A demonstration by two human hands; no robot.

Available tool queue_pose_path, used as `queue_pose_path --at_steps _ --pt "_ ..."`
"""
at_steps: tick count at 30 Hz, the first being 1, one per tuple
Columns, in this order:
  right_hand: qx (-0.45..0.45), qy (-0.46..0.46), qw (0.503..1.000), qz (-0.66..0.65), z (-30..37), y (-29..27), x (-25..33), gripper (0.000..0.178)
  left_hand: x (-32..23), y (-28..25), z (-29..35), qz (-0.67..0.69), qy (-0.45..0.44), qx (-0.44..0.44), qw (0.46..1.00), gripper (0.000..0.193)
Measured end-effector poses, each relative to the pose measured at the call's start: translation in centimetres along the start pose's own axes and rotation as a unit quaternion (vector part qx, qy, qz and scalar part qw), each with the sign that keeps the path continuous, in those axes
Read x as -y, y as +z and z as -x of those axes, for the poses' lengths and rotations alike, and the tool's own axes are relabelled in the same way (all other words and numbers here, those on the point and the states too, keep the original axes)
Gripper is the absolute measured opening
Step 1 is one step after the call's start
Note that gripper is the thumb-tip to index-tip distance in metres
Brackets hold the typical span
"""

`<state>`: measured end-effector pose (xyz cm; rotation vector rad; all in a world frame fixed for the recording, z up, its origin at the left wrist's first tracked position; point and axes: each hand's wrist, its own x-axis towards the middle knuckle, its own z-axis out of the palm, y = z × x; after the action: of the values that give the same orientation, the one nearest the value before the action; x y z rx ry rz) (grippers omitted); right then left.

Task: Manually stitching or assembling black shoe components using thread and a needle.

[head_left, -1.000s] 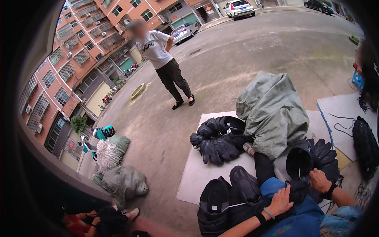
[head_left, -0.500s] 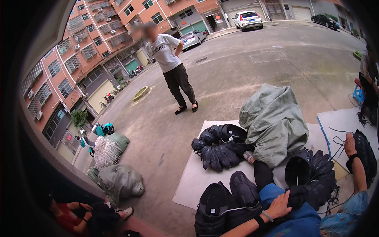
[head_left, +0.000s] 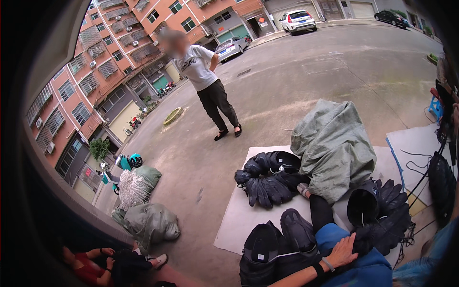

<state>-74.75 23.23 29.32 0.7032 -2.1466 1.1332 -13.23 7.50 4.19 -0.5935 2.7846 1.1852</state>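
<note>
My left hand (head_left: pixel 342 251) reaches in from the lower edge and rests over my blue-clad lap. Its fingers are bent against a black shoe (head_left: pixel 370 235), partly covered by other dark shoes beside it. Black laces stretch in taut lines toward the right rim, where a light blue sleeve (head_left: pixel 436 251) shows, blurred. My right hand is out of sight past that dark rim. Another black shoe (head_left: pixel 441 184) stands at the right edge. Near my legs are a pair of black shoes (head_left: pixel 261 244) and a fanned row of black shoes (head_left: pixel 389 196).
A curved row of black shoes (head_left: pixel 267 184) lies on a pale sheet (head_left: pixel 234 225). Beside it slumps a grey-green woven sack (head_left: pixel 334 148). More sacks (head_left: pixel 150 222) and a teal scooter (head_left: pixel 126 162) are at left. One person (head_left: pixel 208 81) stands ahead; another (head_left: pixel 93 268) sits lower left.
My right hand, earlier beside the black shoe and loose laces at right, has left the view. Laces there now run taut. My left hand keeps its place; the view has shifted slightly.
</note>
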Motion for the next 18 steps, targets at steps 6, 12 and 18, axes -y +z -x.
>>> queue_pose_path --at_steps 6,12,18 --pt "0.398 0.068 0.790 -0.461 19.2 7.2 24.7 0.012 0.4 -5.8 2.5 0.093 0.006 -0.189 0.977 0.093" --pt "0.745 0.028 0.443 -0.498 34.5 5.7 40.3 0.016 -0.6 -9.8 4.8 0.209 0.061 -0.308 0.926 0.078" --pt "0.754 0.077 0.410 -0.507 38.7 8.1 40.9 0.024 -0.7 -8.4 7.4 0.462 -0.010 -0.316 0.829 0.034"
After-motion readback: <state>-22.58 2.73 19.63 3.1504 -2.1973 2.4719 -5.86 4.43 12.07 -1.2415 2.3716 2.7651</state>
